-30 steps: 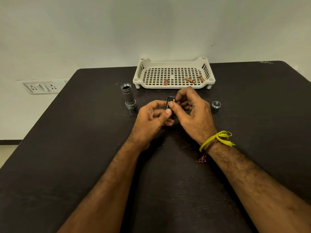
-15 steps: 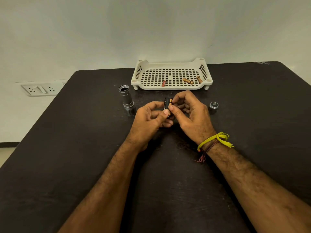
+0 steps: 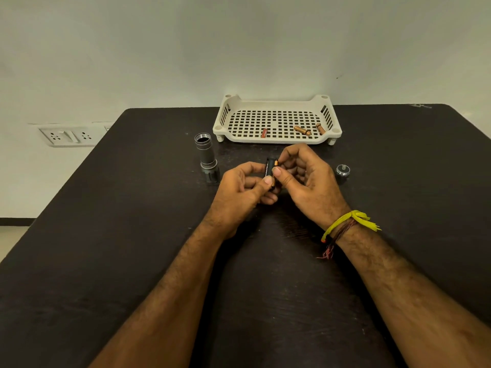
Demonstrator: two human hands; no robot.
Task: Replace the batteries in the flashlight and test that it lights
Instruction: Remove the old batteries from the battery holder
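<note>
A small black battery holder [image 3: 270, 168] with an orange-tipped battery in it sits between both hands, above the table's middle. My left hand [image 3: 240, 192] grips its lower end with thumb and fingers. My right hand [image 3: 305, 179] pinches its upper part, thumb pressed on the battery. The grey flashlight body [image 3: 206, 158] stands head-down and open-ended to the left of my hands. Its silver tail cap [image 3: 342, 170] rests on the table to the right.
A white perforated tray [image 3: 276, 102] stands at the table's far edge, holding two copper-coloured batteries [image 3: 302, 130] and a small red one [image 3: 264, 133]. The dark table [image 3: 132, 235] ends near the wall. A wall socket panel [image 3: 67, 135] lies left.
Both hands have stayed together on the holder; my right thumb has shifted slightly along the battery. The view has tilted a little, so everything sits lower in the frame.
</note>
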